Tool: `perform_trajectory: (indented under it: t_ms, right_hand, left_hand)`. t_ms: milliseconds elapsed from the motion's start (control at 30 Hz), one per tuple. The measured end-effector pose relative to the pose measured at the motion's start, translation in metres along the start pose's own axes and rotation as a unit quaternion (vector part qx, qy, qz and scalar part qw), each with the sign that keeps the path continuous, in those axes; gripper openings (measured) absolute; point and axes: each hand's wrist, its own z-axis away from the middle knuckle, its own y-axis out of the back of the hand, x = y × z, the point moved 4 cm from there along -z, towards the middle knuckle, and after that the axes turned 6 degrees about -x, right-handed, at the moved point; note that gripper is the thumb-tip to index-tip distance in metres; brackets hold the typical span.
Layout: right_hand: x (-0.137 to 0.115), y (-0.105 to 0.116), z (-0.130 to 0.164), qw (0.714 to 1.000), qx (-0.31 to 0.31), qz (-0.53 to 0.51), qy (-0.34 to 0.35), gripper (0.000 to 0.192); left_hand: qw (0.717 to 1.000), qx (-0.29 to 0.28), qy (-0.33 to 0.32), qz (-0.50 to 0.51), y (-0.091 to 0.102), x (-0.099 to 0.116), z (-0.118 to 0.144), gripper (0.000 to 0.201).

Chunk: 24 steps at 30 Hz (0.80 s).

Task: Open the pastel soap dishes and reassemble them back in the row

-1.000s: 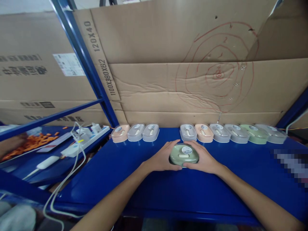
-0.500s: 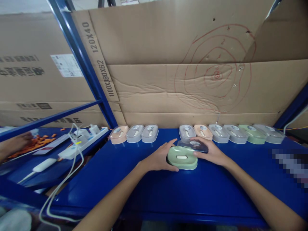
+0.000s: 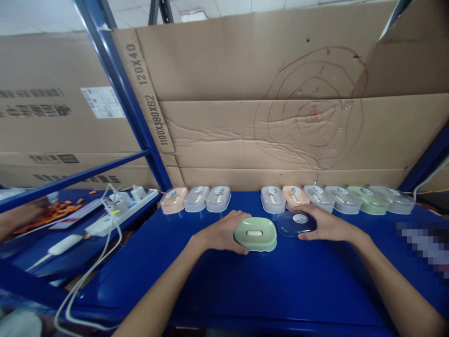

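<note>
A green oval soap dish [image 3: 257, 233] without its cover sits on the blue table, a white oblong piece in its middle. My left hand [image 3: 224, 232] grips its left end, thumb at the front and fingers behind. Just to its right, my right hand [image 3: 322, 223] holds a clear lid [image 3: 296, 224] with a round label by its right end. The lid is apart from the dish and low over the table; whether it touches the surface I cannot tell.
Lidded soap dishes line the back: several on the right, among them a green one [image 3: 368, 200], and three on the left beside a peach one [image 3: 174, 200]. Cardboard [image 3: 217, 135] stands behind. At left are a power strip [image 3: 105, 223], cables and another person's hand [image 3: 30, 213] by orange pieces.
My right hand has drawn the clear lid off to the right, away from the green dish. My left hand has shifted slightly left with the dish. The camera view tilts slightly upward.
</note>
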Motion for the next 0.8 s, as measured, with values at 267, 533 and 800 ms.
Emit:
perform_trajectory:
  t_ms: [267, 533, 800]
  right_hand:
    - [-0.014, -0.002, -0.002, 0.995, -0.056, 0.080, -0.013, 0.087]
    - [-0.018, -0.007, -0.002, 0.994, -0.069, 0.080, -0.009, 0.081]
    - [-0.011, -0.003, 0.003, 0.992, -0.081, 0.088, -0.041, 0.081]
  left_hand:
    - [1.000, -0.010, 0.009, -0.003, -0.005, 0.000, -0.002, 0.087]
    - [1.000, -0.007, 0.014, -0.007, -0.004, 0.002, -0.001, 0.087]
    - [1.000, -0.015, 0.015, -0.019, -0.005, 0.001, -0.002, 0.088]
